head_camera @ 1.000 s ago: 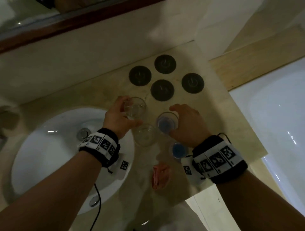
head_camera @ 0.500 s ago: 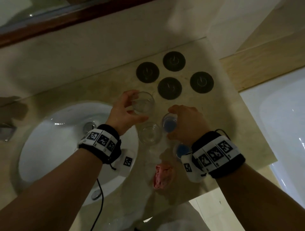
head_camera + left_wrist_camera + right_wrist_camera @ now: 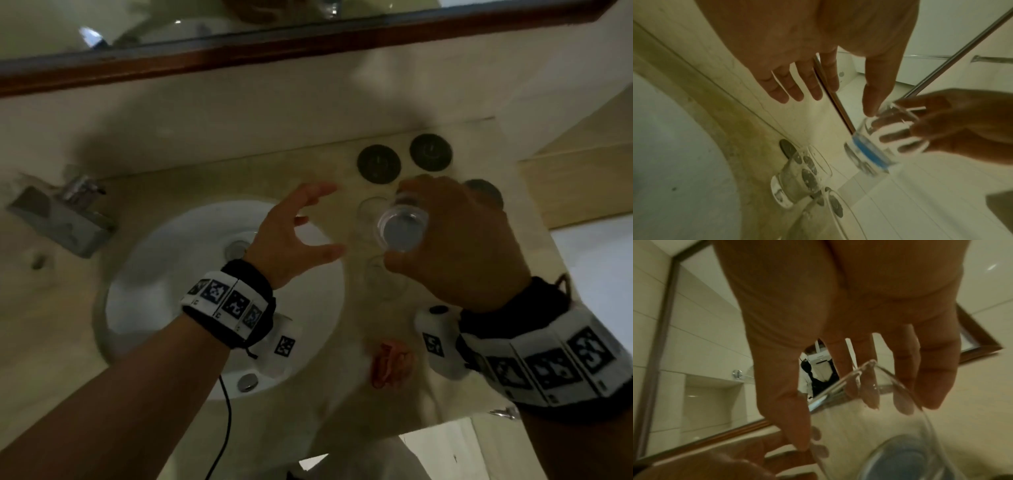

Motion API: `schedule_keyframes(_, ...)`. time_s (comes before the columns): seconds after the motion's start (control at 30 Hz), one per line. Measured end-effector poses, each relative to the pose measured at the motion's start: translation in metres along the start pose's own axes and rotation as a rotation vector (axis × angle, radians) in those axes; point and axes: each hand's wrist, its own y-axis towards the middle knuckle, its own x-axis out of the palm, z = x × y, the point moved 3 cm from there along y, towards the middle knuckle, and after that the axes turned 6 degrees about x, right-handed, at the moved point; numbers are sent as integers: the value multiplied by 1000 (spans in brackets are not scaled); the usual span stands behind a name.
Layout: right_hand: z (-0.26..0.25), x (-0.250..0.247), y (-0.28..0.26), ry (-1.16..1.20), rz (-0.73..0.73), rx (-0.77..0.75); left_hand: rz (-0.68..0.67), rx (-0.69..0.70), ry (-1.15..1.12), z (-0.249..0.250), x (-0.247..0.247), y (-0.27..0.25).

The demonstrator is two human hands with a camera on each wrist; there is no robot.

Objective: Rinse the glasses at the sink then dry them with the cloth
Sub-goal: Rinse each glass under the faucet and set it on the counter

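Coasters (image 3: 378, 163), dark and round, sit at 12 o'clock on the counter (image 3: 171, 192), near the wall below the wood-framed mirror (image 3: 308, 34); one is partly hidden behind the right hand (image 3: 459, 240). Two clear glasses (image 3: 368, 216) stand on the counter between the hands, just beside the sink (image 3: 154, 274) rim at its 3 o'clock, the nearer one largely hidden under the right hand. In the left wrist view they stand close together in front of the coasters. A pink cloth (image 3: 392, 363) lies crumpled at 6 o'clock of them, near the counter's front edge. The faucet (image 3: 65, 212) stands at 10 o'clock of the basin.

The right hand grips a blue-bottomed glass (image 3: 402, 226) in the air above the standing glasses, fingers curled round its wall, the glass tilted so its base faces the head camera. The left hand (image 3: 291, 240) hangs over the sink's right rim at 9 o'clock of that glass, fingers spread and thumb apart, holding nothing.

A second ago both hands were down on the counter, the left wrapped round a clear glass and the right round the blue-bottomed one. Since then the left has let go of its glass, which stands on the counter, and the right has lifted its glass and tipped it. The head view has swung left, bringing the faucet and mirror into sight.
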Motion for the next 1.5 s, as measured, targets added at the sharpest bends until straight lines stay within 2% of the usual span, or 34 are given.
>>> schedule_keyframes(0.1, -56, 7, 1, 71, 12, -79, -11, 23, -7, -1, -29, -20)
schedule_keyframes(0.2, -112, 30, 6, 97, -43, -135, 36, 20, -51, -14, -61, -41)
schedule_keyframes(0.3, -160, 68, 15, 128, -144, -188, 146, -3, -159, -36, -91, -64)
schedule_keyframes(0.4, -201, 104, 24, 130, -262, -255, 289, -63, -137, -66, -123, -88)
schedule_keyframes(0.5, -234, 130, 38, 196, -348, -279, 375, -144, -122, -98, -148, -111)
schedule_keyframes(0.6, -267, 150, 64, 262, -307, -277, 427, -227, -108, -128, -157, -133)
schedule_keyframes(0.7, -296, 169, 96, 256, -216, -331, 487, -294, -134, -150, -158, -149)
schedule_keyframes(0.83, -326, 193, 127, 223, -192, -415, 555, -368, -183, -164, -159, -157)
schedule_keyframes(1.03, -331, 209, 159, 53, -126, -499, 627, -433, -281, -171, -162, -151)
schedule_keyframes(1.17, -326, 210, 174, 147, -122, -428, 625, -484, -282, -172, -165, -143)
schedule_keyframes(1.3, -298, 221, 159, 240, -163, -406, 656, -526, -277, -176, -164, -136)
schedule_keyframes(1.37, -272, 239, 147, 313, -346, -394, 670, -535, -283, -178, -166, -132)
schedule_keyframes(1.43, -249, 259, 129, 321, -637, -391, 680, -549, -324, -179, -168, -130)
schedule_keyframes(1.5, -237, 273, 112, 287, -765, -443, 672, -533, -302, -180, -169, -128)
